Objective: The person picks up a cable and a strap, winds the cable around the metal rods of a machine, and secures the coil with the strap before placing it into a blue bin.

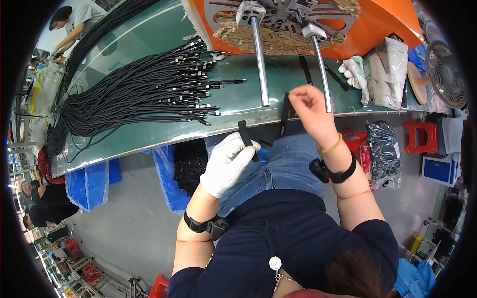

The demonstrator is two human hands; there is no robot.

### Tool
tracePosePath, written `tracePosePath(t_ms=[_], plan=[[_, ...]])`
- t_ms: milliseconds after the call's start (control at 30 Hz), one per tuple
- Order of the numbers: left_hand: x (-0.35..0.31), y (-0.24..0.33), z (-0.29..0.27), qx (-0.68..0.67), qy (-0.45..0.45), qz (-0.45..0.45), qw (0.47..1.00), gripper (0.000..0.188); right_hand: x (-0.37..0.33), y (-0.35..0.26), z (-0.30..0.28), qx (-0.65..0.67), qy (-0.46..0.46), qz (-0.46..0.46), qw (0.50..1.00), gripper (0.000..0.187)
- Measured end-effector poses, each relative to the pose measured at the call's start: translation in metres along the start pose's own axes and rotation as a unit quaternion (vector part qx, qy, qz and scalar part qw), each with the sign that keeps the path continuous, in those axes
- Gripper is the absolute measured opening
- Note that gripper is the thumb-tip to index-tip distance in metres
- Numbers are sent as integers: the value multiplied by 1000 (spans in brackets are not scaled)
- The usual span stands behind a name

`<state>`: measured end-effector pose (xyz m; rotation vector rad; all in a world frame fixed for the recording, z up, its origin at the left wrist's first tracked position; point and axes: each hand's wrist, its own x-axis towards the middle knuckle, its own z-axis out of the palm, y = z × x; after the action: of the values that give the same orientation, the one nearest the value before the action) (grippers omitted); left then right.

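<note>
My left hand (227,164), in a white glove, is closed in a pinch on a short black strap (244,133) that stands up past the fingertips. My right hand (313,110) is bare, with fingers curled and thumb against the index finger. A second black strap (284,119) hangs from its fingertips, down past the table's front edge. Both hands are above my lap at the green table (238,108). Left of them lies a large bundle of black cables (129,92), their metal plugs pointing right.
Two metal rods (260,64) (322,74) jut toward me from an orange machine (387,22). More black straps (305,70) lie behind them. To the right are a white glove (354,74), a plastic-wrapped pack (386,72) and a fan (445,74). A co-worker (79,25) is at far left.
</note>
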<state>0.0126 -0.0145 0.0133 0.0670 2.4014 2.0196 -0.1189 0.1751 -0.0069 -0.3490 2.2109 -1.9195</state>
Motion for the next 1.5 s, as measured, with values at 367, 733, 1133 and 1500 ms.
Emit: tracePosePath(t_ms=[367, 733, 1133, 1500], plan=[[0, 0, 0, 113, -38, 125, 985, 11, -40, -27, 30, 36, -209, -15, 977, 19], [8, 5, -58, 342, 132, 206, 907, 15, -49, -23, 24, 385, -79, 12, 920, 21], [-13, 12, -18, -64, 73, 6, 995, 14, -63, -30, 36, 339, -229, 46, 911, 42], [-29, -12, 14, -450, -89, -142, 877, 25, -69, -17, 23, 391, -407, -40, 825, 49]])
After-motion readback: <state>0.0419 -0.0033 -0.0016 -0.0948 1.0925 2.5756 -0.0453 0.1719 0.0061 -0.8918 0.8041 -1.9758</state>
